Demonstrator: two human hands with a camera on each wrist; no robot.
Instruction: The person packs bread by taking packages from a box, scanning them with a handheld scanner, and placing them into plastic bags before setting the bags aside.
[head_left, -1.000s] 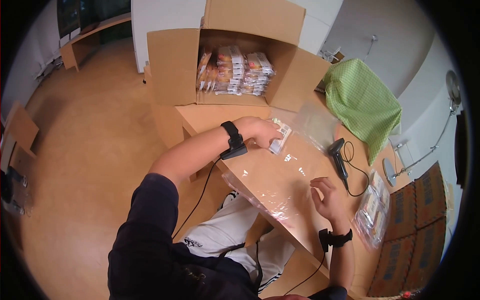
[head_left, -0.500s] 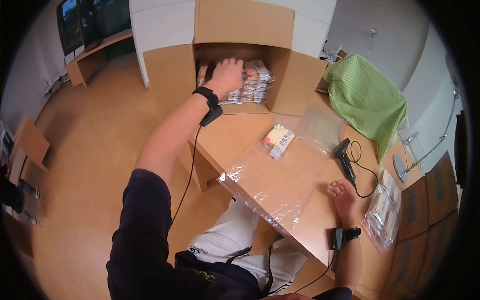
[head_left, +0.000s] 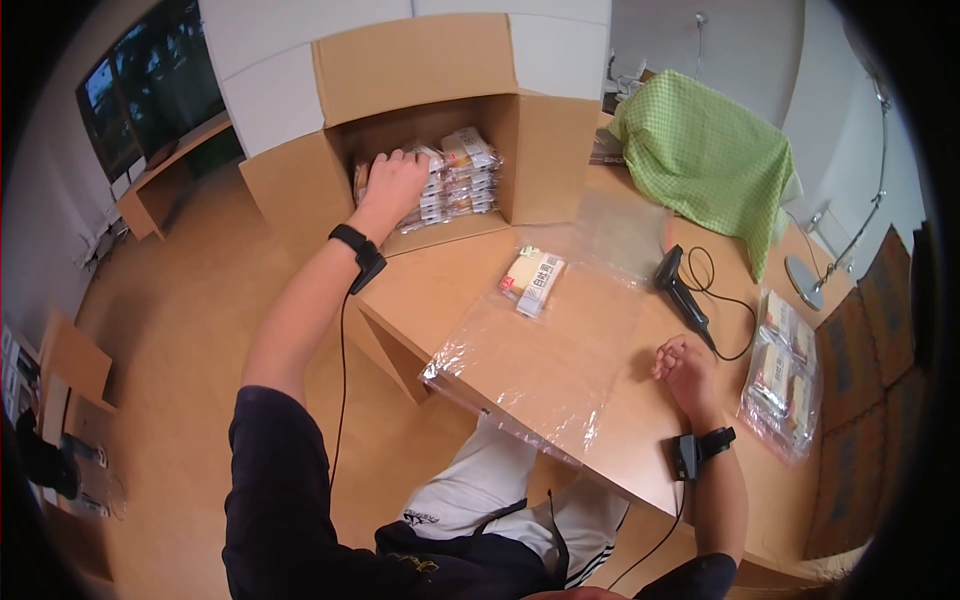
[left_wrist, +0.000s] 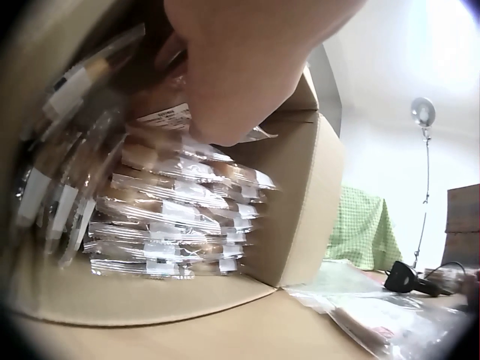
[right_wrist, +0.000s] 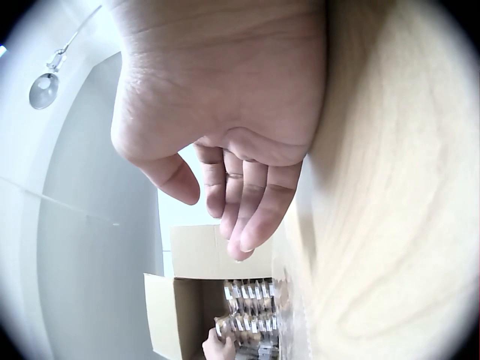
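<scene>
My left hand (head_left: 396,187) is inside the open cardboard box (head_left: 290,190), over the left stack of wrapped breads (head_left: 462,190). In the left wrist view its fingers curl round a wrapped bread (left_wrist: 166,116) at the top of the stack, with the fingertips largely hidden. My right hand (head_left: 686,372) rests on the table, palm turned inward, its fingers loosely bent and holding nothing. Between the hands, one wrapped bread (head_left: 533,280) with a white printed label lies at the far end of a large clear plastic bag (head_left: 530,365) spread on the table.
A black barcode scanner (head_left: 685,300) with a coiled cable lies right of the bag. Farther right sits a clear bag packed with breads (head_left: 783,375), beside brown cartons (head_left: 860,400). A green checked cloth (head_left: 705,160) covers something at the back.
My left hand left the wrapped bread on the table, moved back and left into the box, and now holds another there. My right hand drew back slightly, its fingers curling loosely.
</scene>
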